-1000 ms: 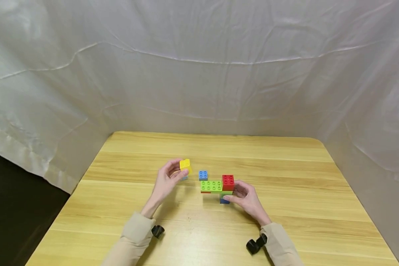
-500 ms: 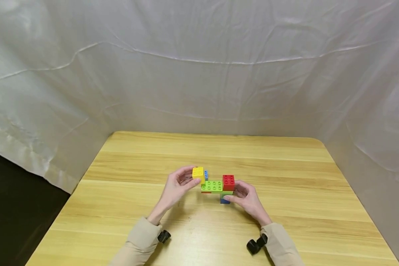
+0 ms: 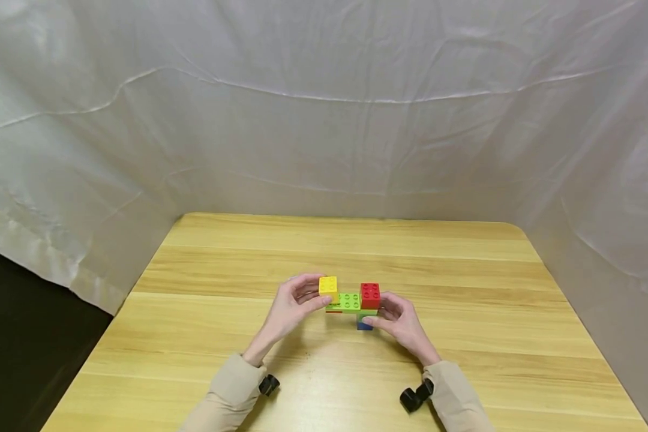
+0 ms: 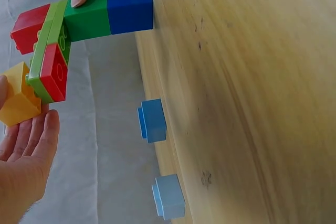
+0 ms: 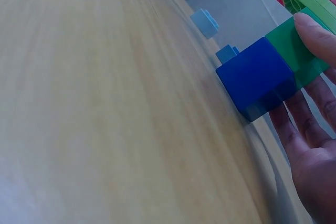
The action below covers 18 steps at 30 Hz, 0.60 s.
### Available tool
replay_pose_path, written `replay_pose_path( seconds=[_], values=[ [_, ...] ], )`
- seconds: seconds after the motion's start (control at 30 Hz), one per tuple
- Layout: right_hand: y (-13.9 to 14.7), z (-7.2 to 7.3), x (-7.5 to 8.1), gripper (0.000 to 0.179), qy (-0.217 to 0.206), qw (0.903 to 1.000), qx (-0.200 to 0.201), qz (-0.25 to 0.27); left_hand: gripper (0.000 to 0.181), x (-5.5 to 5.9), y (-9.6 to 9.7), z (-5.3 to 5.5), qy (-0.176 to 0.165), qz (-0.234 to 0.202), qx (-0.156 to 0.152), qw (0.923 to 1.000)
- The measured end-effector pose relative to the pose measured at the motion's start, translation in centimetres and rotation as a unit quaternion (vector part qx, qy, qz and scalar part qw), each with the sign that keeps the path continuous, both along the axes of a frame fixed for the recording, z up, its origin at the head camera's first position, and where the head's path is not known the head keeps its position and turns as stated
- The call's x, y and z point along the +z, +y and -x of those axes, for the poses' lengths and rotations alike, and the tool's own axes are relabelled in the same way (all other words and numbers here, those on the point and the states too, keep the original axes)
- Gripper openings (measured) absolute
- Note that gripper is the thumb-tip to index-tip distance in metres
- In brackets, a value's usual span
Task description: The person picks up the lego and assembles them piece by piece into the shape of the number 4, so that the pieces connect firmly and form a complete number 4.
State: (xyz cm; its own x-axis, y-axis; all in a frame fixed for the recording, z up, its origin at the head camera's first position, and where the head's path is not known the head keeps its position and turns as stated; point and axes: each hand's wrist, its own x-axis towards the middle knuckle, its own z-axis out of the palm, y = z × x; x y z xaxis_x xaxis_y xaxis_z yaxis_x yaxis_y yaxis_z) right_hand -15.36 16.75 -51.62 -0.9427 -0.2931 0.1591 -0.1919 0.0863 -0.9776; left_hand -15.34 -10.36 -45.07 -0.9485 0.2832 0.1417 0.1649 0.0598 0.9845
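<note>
My left hand (image 3: 291, 305) pinches a yellow toy brick (image 3: 328, 287) between thumb and fingers. The brick sits at the left end of a long light-green brick (image 3: 348, 302), right at its studs. That long piece belongs to a built tower: a dark-blue brick (image 4: 131, 10) at the base, a green brick (image 4: 88, 17) on it, then light-green layers. A red brick (image 3: 369, 295) tops the right end. A thin red brick (image 4: 54, 73) hangs beneath the left end. My right hand (image 3: 402, 324) grips the tower around the green brick.
Two loose bricks stand on the wooden table (image 3: 437, 264) beyond the left hand: a blue brick (image 4: 153, 121) and a light-blue brick (image 4: 169, 196). Both are hidden behind the left hand and yellow brick in the head view. A pale curtain (image 3: 324, 150) hangs behind the table.
My left hand has carried the yellow brick rightward and down onto the left end of the long light-green brick. The right hand and the tower have stayed in place.
</note>
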Motion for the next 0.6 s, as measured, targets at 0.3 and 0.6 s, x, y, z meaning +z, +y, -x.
replay_pose_path(
  seconds=[0.3,0.6],
  values=[
    [0.0,-0.02,0.05,0.044,0.003,1.0,0.001,-0.003,0.044,-0.09,0.44,-0.11,0.0,-0.002,-0.018,0.9998],
    [0.05,-0.03,0.0,0.045,0.001,1.0,0.0,-0.006,0.042,-0.19,0.64,-0.1,0.025,0.027,-0.011,0.9993]
  ],
)
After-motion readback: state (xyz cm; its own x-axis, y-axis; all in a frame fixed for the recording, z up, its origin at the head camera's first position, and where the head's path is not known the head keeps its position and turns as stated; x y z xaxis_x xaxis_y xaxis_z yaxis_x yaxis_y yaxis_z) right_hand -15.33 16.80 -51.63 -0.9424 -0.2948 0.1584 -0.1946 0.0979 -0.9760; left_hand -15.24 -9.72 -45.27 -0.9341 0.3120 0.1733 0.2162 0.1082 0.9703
